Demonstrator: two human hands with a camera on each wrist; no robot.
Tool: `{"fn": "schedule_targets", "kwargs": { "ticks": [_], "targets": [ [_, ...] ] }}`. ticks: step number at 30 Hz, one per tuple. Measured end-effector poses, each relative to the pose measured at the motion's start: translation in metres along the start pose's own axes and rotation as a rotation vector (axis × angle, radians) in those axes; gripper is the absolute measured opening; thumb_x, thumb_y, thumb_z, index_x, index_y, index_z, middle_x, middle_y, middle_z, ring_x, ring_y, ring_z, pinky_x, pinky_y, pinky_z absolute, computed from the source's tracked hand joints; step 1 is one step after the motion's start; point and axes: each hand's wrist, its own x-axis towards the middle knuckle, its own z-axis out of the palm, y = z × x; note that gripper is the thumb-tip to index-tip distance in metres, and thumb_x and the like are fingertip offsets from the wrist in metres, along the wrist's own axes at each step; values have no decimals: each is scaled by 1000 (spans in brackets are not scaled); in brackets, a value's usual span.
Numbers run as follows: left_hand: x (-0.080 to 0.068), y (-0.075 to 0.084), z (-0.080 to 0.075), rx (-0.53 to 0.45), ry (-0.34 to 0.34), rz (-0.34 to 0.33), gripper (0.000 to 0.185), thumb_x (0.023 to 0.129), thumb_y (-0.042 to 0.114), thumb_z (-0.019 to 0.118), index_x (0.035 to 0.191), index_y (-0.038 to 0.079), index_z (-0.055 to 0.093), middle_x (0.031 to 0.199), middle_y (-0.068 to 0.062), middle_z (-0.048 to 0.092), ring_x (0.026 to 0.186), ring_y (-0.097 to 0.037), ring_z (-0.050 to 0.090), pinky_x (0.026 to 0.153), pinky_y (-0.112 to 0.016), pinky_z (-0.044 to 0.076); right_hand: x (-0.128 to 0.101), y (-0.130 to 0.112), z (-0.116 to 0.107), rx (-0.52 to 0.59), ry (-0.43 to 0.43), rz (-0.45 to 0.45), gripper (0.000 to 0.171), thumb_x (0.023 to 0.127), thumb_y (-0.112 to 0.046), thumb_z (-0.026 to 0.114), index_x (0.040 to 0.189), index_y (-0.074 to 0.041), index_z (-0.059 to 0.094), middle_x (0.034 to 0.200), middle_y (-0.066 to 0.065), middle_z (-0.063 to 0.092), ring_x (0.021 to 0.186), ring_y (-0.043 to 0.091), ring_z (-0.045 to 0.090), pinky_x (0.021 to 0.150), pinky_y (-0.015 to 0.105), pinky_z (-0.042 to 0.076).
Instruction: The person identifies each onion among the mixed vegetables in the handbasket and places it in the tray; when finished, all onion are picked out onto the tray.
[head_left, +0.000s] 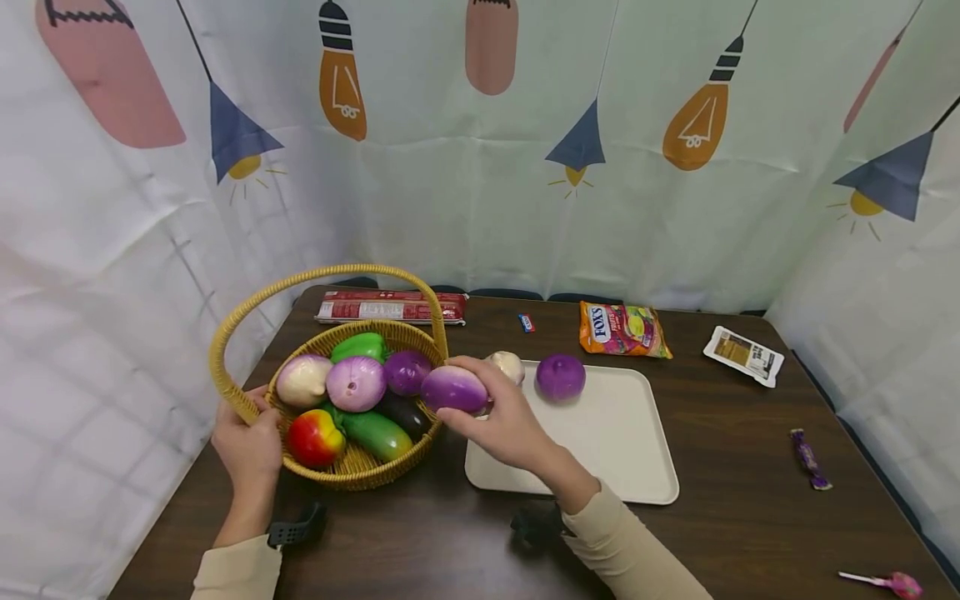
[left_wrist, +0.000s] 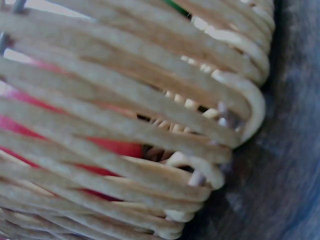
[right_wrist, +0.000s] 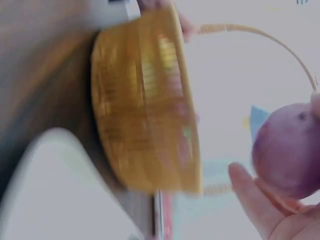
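Observation:
My right hand (head_left: pixel 506 417) grips a glossy purple onion (head_left: pixel 454 389) above the right rim of a wicker basket (head_left: pixel 352 479). In the right wrist view the onion (right_wrist: pixel 290 150) looks round, with fingers curled about it. My left hand (head_left: pixel 251 437) holds the basket's left rim by the foot of its handle. Inside lie a green pepper (head_left: pixel 360 346), a white-and-purple eggplant (head_left: pixel 302 381), a pale purple onion (head_left: pixel 356 384), a darker purple onion (head_left: pixel 407 372), a cucumber (head_left: pixel 378 436), a dark eggplant (head_left: pixel 405 414) and a red-yellow fruit (head_left: pixel 315 438). The left wrist view shows mostly blurred wicker (left_wrist: pixel 125 100).
Right of the basket, a white tray (head_left: pixel 600 450) bears a purple onion (head_left: pixel 560 377) and a whitish bulb (head_left: pixel 507 367). Behind are a red packet (head_left: pixel 393 307), a small wrapper (head_left: pixel 527 323) and a candy bag (head_left: pixel 624 330). A pouch (head_left: pixel 744 356), wrapped candy (head_left: pixel 810 460) and lollipop (head_left: pixel 903 583) lie rightward.

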Motion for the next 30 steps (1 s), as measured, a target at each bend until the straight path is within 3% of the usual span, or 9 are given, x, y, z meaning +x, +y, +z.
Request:
{"fn": "schedule_targets", "kwargs": {
  "ticks": [3,9,13,19,22,25,28,30],
  "targets": [
    [0,0,0,0,-2,-7,10,80,-2,53,89,-4,58,87,18,62,78,-7,49,69,-23,35,-7,12,-28,-28,47,29,60,82,-20,78,136,-28,53,128,-1,51,109,19,56,77,31,56],
    [1,1,-1,9,7,22,10,79,-2,53,86,-6,59,86,20,63,77,-6,49,69,-23,34,-21,43,-82,8,177,118,63,78,-1,78,135,-16,56,137,10,45,121,28,46,93,33,48],
    [3,1,-1,28,10,50,8,80,-1,53,84,-5,59,87,20,65,76,-4,50,70,-22,34,-28,54,-120,6,256,247,61,82,-10,77,138,-15,52,140,10,44,119,25,46,91,26,46],
    [0,-2,-1,8,11,39,6,80,-2,53,83,-4,58,88,17,65,78,-4,51,70,-22,34,-39,65,-165,31,357,381,49,96,-29,61,140,-9,50,137,16,46,112,17,48,84,14,45],
    [0,-2,-1,-9,12,33,7,80,-2,53,83,-5,58,88,17,66,78,-4,51,70,-22,35,-44,74,-181,-21,365,409,59,97,-31,59,149,-11,39,143,18,43,119,20,46,94,17,44],
    [0,-2,-1,-13,13,33,7,80,-2,53,84,-6,58,89,16,66,78,-5,51,70,-22,35,-49,86,-193,-94,327,465,74,95,-30,62,155,-12,23,150,21,35,127,31,41,106,35,39],
    [0,-1,-1,-8,11,34,8,80,-2,53,85,-6,58,89,15,67,79,-4,51,71,-22,35,-57,99,-199,-161,249,557,78,92,-32,65,154,-9,23,149,26,33,128,39,39,106,52,36],
    [1,-1,-1,-2,7,35,8,80,-2,54,84,-6,58,89,15,66,80,-3,51,72,-22,35,-61,108,-201,-183,190,587,75,91,-32,67,151,-5,31,146,27,37,125,40,43,102,52,39]
  ]
}}
